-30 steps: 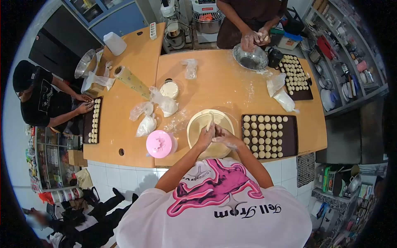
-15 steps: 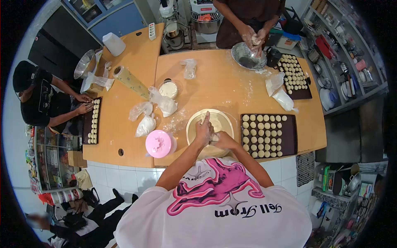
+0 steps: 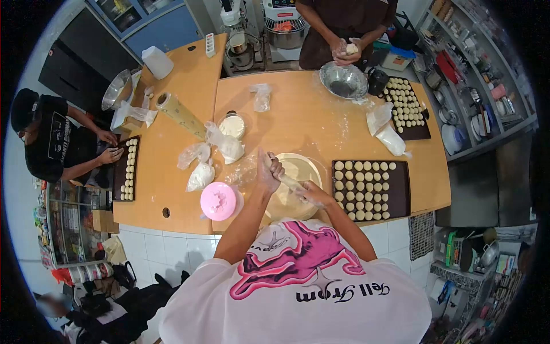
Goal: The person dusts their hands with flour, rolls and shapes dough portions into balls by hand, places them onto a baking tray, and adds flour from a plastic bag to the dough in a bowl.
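Observation:
A stretched strip of pale dough (image 3: 291, 182) spans my two hands above a wide round bowl (image 3: 314, 167). My left hand (image 3: 270, 173), over the bowl's left side, is closed round one end of the dough. The other end is gripped by my right hand (image 3: 313, 194), lower and over the bowl's right side; its fingers are partly hidden. To the right of the bowl lies a dark baking tray (image 3: 400, 189) with rows of round dough balls (image 3: 368, 186).
Left of the bowl stand a pink-lidded container (image 3: 218, 201), flour bags (image 3: 200, 175) and a film roll (image 3: 180, 114). Co-workers stand at the far side, near a metal bowl (image 3: 344, 80), and at the left, by another tray (image 3: 119, 178). Another filled tray (image 3: 416, 131) sits at the back right.
My hands have moved apart, the left one up and to the left, and the dough now stretches between them. The far co-worker's hands have lifted off the metal bowl.

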Motion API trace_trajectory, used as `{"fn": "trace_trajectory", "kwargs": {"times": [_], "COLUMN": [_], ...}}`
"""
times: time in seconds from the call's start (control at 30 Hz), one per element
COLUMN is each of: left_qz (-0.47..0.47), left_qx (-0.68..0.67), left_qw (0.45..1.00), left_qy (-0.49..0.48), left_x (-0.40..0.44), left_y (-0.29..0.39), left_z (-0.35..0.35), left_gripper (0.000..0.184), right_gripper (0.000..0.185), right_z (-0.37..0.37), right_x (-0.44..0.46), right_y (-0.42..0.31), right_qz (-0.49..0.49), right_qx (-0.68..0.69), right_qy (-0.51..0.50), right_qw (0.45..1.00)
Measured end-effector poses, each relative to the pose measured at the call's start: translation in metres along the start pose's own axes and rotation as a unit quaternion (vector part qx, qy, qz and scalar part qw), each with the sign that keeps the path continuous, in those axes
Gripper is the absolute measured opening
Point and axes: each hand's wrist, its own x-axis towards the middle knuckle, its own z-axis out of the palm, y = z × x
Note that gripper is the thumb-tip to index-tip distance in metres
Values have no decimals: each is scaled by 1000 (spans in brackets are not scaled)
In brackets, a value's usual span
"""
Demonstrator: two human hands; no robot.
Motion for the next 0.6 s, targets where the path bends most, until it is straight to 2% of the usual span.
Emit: {"fn": "trace_trajectory", "kwargs": {"times": [0.07,0.17,0.27,0.4,0.5,0.6], "left_qz": [2,-15,-23,22,59,50], "left_qx": [-17,-13,18,52,56,35], "left_qw": [999,999,998,998,996,998], "left_qy": [-29,-44,-51,-30,-36,-32], "left_x": [5,8,8,1,-3,-5], "left_y": [-2,-2,0,-3,-6,-3], "left_z": [-10,-15,-13,-2,3,11], "left_gripper": [43,35,23,33,30,24], "right_gripper": [48,59,57,55,53,51], "right_z": [-4,-1,4,3,3,1], "right_x": [2,-4,-3,-4,-6,-2], "right_y": [4,-10,-11,-13,-13,-7], "right_qz": [15,24,23,10,-4,-5], "right_qx": [92,59,87,113,132,172], "right_qy": [-10,-1,31,23,15,23], "right_qw": [996,998,995,993,991,985]}}
